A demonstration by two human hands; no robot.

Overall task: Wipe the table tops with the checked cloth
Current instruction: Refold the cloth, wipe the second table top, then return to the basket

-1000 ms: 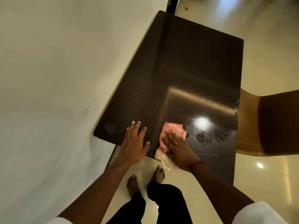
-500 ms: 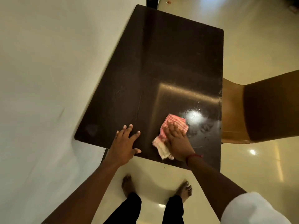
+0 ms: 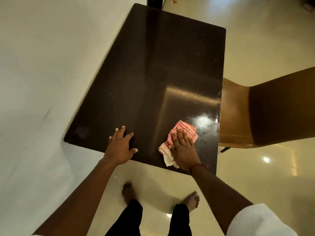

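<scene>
The checked cloth point(image 3: 186, 126) — red and white, crumpled — lies on the dark, glossy table top point(image 3: 162, 74) near its front right corner, its pale end trailing to the front edge, pressed flat under the right hand point(image 3: 184, 149).

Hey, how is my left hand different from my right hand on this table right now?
The left hand lies bare on the table top, fingers spread; the right hand presses flat on the checked cloth, fingers together. The right hand wears a red thread at the wrist; the left hand shows none. Both lie palm down by the table's near edge.
</scene>
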